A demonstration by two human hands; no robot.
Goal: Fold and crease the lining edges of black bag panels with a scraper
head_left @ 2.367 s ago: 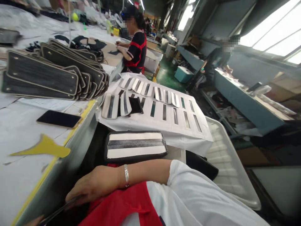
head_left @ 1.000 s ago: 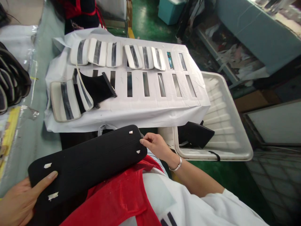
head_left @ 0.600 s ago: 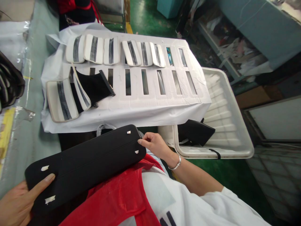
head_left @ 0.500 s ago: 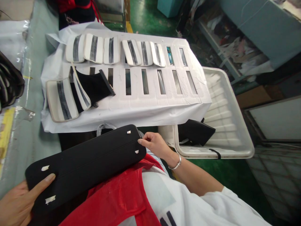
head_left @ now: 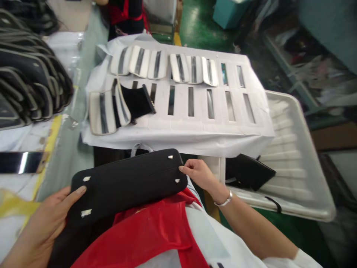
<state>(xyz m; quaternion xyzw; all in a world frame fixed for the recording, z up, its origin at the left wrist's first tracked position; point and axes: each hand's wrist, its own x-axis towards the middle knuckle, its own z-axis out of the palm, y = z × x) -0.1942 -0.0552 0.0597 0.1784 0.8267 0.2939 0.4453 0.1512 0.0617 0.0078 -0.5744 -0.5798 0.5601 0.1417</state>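
Black panel (head_left: 128,184) already shows 4 white tabs (head_left: 86,213); left hand (head_left: 54,217) and right hand (head_left: 199,174) grip its ends; handling seems unfinished.

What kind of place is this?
Probably a workshop or factory: many flat dark panels with pale edges are stacked, white pieces with grey stripes lie on a white draped table, and someone holds a long black rounded piece.
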